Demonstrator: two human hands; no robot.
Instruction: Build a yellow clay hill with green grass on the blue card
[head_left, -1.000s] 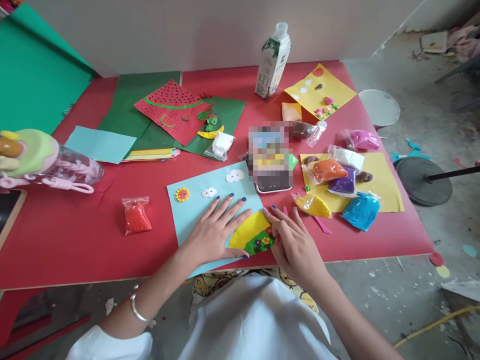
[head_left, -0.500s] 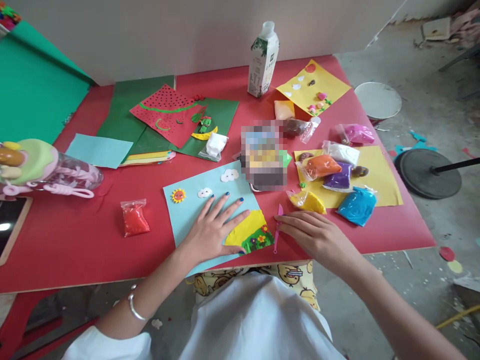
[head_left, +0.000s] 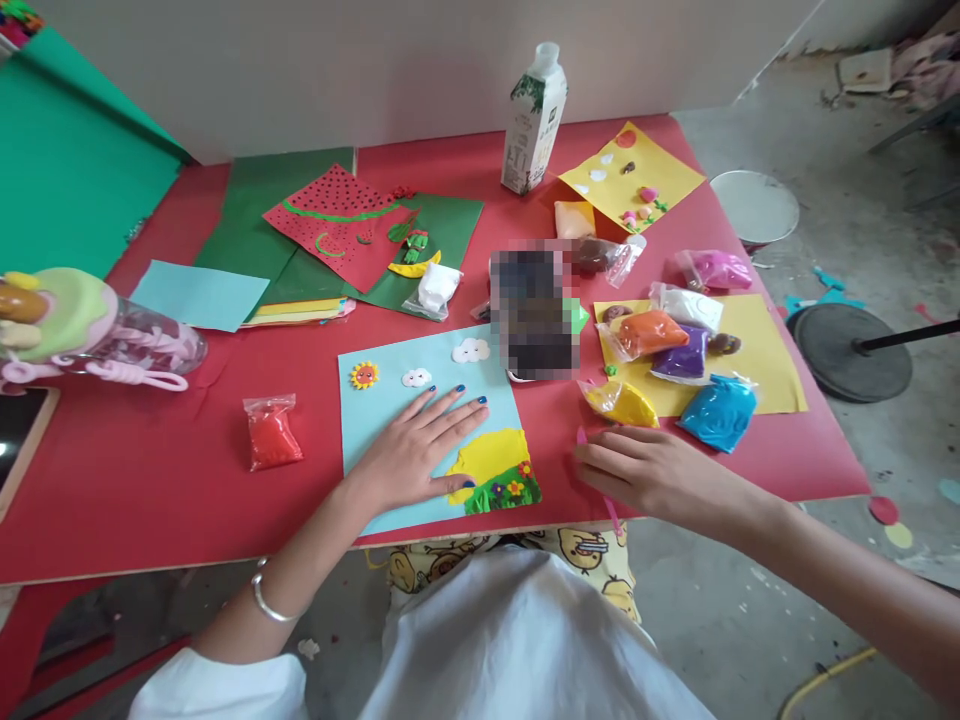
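Note:
My left hand [head_left: 420, 450] lies flat with fingers spread on a light blue sheet [head_left: 367, 430]. The sheet carries a sun [head_left: 364, 375], two white clouds [head_left: 471, 350], a yellow clay area [head_left: 491, 455] and green clay with small flowers [head_left: 504, 489]. Right of the sheet, my right hand [head_left: 637, 465] has its fingers together over a pink plastic tool [head_left: 613, 512], whose middle they hide. Just beyond that hand is a yellow clay bag [head_left: 622, 402]. A blurred dark device [head_left: 534, 315] touches the sheet's top right corner.
Orange [head_left: 649, 333], purple [head_left: 681, 354] and blue [head_left: 718, 412] clay bags lie at the right. A red bag [head_left: 272, 432] and clear bottle [head_left: 161, 335] are on the left. A carton [head_left: 534, 125] stands at the back, near a watermelon picture [head_left: 337, 225].
My right hand has shifted slightly right, and the pink tool has moved right and tilted with it. The blue sheet has turned a little under my left hand, which stays spread.

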